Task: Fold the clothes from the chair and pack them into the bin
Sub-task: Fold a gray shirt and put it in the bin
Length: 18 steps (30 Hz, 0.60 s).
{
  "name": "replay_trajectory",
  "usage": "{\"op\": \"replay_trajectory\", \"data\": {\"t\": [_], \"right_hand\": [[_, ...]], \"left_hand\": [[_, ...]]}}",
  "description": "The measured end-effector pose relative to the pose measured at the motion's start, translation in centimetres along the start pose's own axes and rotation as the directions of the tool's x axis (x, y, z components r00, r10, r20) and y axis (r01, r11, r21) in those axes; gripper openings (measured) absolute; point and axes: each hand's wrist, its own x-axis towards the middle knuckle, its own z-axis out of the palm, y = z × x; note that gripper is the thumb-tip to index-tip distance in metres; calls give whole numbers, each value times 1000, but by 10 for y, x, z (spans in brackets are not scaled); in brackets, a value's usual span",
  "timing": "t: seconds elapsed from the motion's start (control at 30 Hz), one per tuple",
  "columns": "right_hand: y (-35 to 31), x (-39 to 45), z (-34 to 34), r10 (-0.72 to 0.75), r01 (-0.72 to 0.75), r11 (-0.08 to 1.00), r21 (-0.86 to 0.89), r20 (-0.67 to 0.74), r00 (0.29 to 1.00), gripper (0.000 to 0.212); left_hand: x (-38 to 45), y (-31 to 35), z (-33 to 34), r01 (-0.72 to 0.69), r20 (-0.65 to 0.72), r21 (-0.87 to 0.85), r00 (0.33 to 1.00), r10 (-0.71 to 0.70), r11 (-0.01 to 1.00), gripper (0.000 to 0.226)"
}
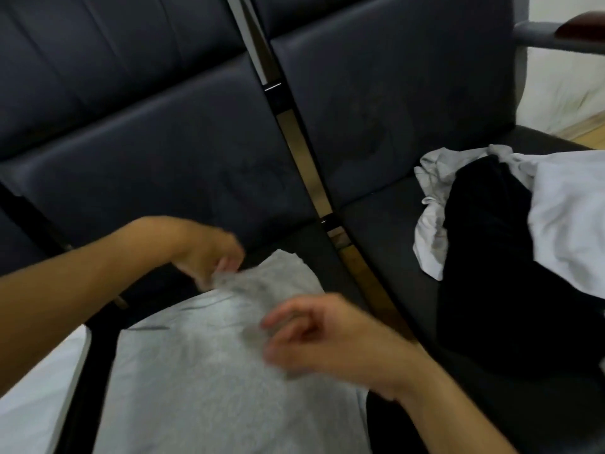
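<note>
A light grey garment (203,365) lies spread on the dark chair seat in front of me. My left hand (209,253) pinches its far edge near the top, and the cloth bunches under the fingers. My right hand (314,335) hovers over the garment's right side with fingers loosely curled; motion blur hides whether it holds cloth. On the seat to the right lies a pile: a black garment (491,244) over white cloth (429,244), with another white piece (569,217) on top. No bin is in view.
Dark upholstered chairs (163,142) stand side by side, split by a shiny metal frame bar (294,126). An armrest (563,31) shows at the top right. A white surface (36,411) lies at the bottom left. Pale floor (589,132) shows at far right.
</note>
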Motion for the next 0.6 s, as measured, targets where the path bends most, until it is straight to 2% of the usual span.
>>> {"op": "replay_trajectory", "data": {"t": [0.03, 0.07, 0.1, 0.17, 0.23, 0.27, 0.3, 0.37, 0.4, 0.47, 0.57, 0.6], "right_hand": [[4, 4, 11, 36, -35, 999, -18, 99, 994, 26], [7, 6, 17, 63, -57, 997, -56, 126, 990, 24], [11, 10, 21, 76, -67, 993, -102, 88, 993, 22], [19, 15, 17, 93, -133, 941, -312, -139, 986, 24], [27, 15, 4, 135, -343, 754, -560, -379, 916, 29], [29, 14, 0, 181, -455, 626, -633, -449, 875, 42], [33, 14, -3, 241, -525, 512, -680, -473, 847, 61], [45, 19, -4, 355, -553, 422, -719, -430, 830, 83], [49, 21, -2, 378, -546, 409, -731, -409, 830, 83], [55, 26, 2, 382, -522, 351, -777, -390, 838, 69], [55, 24, -2, 388, -505, 328, -798, -374, 842, 39], [53, 21, -6, 391, -497, 351, -794, -358, 848, 31]], "left_hand": [[-5, -6, 12, 73, 138, 50, 987, -79, 996, 30], [-5, -10, 23, 119, 189, 93, 973, -134, 989, 29], [-2, -15, 33, 119, 150, 105, 980, -134, 987, 25], [12, -15, 44, 43, -67, 6, 997, -43, 999, 23], [33, -3, 46, -54, -292, -111, 956, 20, 992, 18], [47, 4, 45, -95, -375, -74, 925, 60, 993, 27], [62, 13, 44, -108, -420, 11, 902, 103, 994, 40], [90, 28, 41, -100, -421, 172, 892, 165, 980, 59], [103, 32, 41, -96, -404, 224, 897, 182, 970, 58], [120, 32, 42, -124, -384, 253, 897, 217, 959, 41], [121, 22, 46, -180, -361, 76, 912, 195, 981, 8], [114, 17, 49, -189, -351, -16, 920, 172, 982, 7]]}}
